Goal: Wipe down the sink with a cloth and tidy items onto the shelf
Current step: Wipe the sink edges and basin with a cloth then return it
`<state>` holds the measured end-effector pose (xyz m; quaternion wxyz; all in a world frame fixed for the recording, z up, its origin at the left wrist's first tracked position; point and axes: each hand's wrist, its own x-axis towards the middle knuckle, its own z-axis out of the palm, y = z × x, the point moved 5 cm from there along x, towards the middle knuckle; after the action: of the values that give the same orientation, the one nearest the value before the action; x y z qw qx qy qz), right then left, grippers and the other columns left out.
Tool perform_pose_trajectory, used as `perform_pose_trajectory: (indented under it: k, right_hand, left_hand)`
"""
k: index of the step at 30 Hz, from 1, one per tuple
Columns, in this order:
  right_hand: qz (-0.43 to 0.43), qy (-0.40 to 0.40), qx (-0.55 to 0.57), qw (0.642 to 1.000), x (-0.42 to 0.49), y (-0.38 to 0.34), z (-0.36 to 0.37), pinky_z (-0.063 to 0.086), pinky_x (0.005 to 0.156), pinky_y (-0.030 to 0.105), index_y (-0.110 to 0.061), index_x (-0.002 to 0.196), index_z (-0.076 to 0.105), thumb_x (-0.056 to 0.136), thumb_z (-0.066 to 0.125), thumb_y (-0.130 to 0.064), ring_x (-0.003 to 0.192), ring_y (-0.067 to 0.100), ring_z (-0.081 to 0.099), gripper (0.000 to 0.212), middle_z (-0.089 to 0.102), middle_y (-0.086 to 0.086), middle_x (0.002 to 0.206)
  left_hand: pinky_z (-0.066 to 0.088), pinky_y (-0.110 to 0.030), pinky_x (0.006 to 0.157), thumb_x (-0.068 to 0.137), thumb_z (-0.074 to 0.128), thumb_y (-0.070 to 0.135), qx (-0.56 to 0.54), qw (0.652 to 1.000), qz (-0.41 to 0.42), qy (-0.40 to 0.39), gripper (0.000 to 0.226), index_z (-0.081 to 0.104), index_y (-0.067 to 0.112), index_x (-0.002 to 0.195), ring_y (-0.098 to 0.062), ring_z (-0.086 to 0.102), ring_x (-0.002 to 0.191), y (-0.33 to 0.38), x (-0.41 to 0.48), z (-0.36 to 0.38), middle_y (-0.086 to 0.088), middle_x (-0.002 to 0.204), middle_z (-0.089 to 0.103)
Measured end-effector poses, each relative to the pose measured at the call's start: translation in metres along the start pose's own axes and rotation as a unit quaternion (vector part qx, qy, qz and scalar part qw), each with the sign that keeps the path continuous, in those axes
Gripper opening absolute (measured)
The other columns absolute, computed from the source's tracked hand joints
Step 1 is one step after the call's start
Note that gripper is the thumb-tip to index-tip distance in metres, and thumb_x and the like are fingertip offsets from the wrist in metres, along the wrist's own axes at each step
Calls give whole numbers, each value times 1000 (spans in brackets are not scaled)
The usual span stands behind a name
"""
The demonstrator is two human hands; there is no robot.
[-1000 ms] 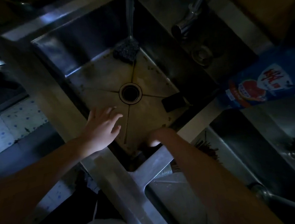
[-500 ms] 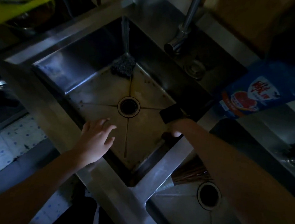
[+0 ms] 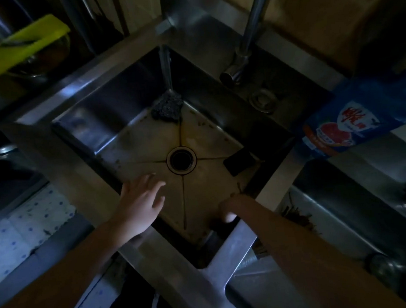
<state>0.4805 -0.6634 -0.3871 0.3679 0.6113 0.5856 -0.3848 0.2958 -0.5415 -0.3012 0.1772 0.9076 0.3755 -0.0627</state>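
The steel sink [image 3: 51, 151] fills the middle of the view, its floor stained around the round drain [image 3: 181, 161]. My left hand [image 3: 140, 205] hovers with fingers spread over the sink's left near edge and holds nothing. My right hand [image 3: 228, 211] is down in the near corner of the basin, fingers curled on a dark cloth [image 3: 215, 225] that is mostly hidden under it. A dark scourer [image 3: 168, 107] lies in the far corner. A black rectangular sponge [image 3: 240, 161] rests by the right wall.
Water runs in a thin stream [image 3: 166, 69] into the far corner, left of the tap [image 3: 238, 66]. A blue detergent pouch [image 3: 355, 124] lies on the right rim. A second basin [image 3: 348, 227] with a brush [image 3: 296, 217] is at right. A yellow item [image 3: 18, 46] sits far left; a spotted cloth [image 3: 21, 231] lies left.
My right hand has slid back along the basin's right wall from beside the black sponge to the near corner. My left hand has stayed at the left edge.
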Motion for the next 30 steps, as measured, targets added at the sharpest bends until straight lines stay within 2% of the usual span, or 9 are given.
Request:
perform_pose_trajectory:
  k: [4,6,12,15,18,21,23,26,30]
  right_hand:
    - [-17,-135,103,985,-5,-37,12,30,112,39,-2,147,27,102,35,-22,139,32,31,50,28,16,154]
    - [-5,-140,144,980,-5,-42,11,29,114,38,-3,149,21,103,34,-23,141,31,29,52,24,15,156]
    - [-19,-147,129,980,-9,-59,3,29,111,36,0,147,25,102,38,-17,140,32,29,50,25,17,154]
    - [-7,-136,224,965,-15,-52,-11,33,107,30,2,143,33,99,43,-8,138,29,34,46,30,17,152]
    - [17,-119,339,933,-15,-42,-21,49,78,27,2,132,50,95,49,-4,102,19,56,38,57,13,124]
    - [64,-32,415,907,-5,-35,-39,40,67,30,0,100,65,92,52,-19,75,20,52,24,59,11,88]
    - [71,18,530,845,2,-38,-55,36,61,29,-7,88,62,91,53,-18,64,17,50,14,59,12,82]
    - [67,75,672,733,16,-43,-82,36,57,29,-4,100,63,95,50,-12,55,12,52,17,60,12,79]
    - [62,160,817,550,38,-48,-113,46,79,29,-8,131,54,97,47,-6,95,20,60,35,61,10,115]
  left_hand:
    - [25,-42,106,91,51,33,-5,1000,13,3,38,51,20,128,-23,36,132,-5,9,-1,-4,139,43]
    - [22,-42,107,91,52,32,-9,1000,23,9,38,52,18,126,-25,35,132,-9,16,-4,-6,140,42]
    - [21,-45,110,89,50,31,-3,998,55,-18,42,46,24,130,-21,27,138,-36,50,-17,-3,145,35]
    - [24,-44,107,90,48,31,-4,996,88,-6,37,50,27,127,-21,35,133,-48,72,-36,-3,144,37]
    - [23,-45,108,91,47,32,3,992,121,-27,38,48,26,128,-24,34,133,-60,98,-50,-4,146,35]
    - [25,-45,108,92,47,37,20,988,147,-50,39,46,27,130,-25,31,135,-73,127,-60,-2,147,32]
    - [25,-45,107,92,48,37,26,985,159,-57,39,46,27,129,-26,31,135,-81,147,-66,-1,148,30]
    - [24,-49,108,92,48,37,35,980,183,-70,39,45,26,129,-26,31,135,-91,175,-75,-2,148,29]
    - [25,-47,108,91,50,33,54,975,210,-56,43,43,24,133,-29,33,134,-101,214,-91,-5,147,32]
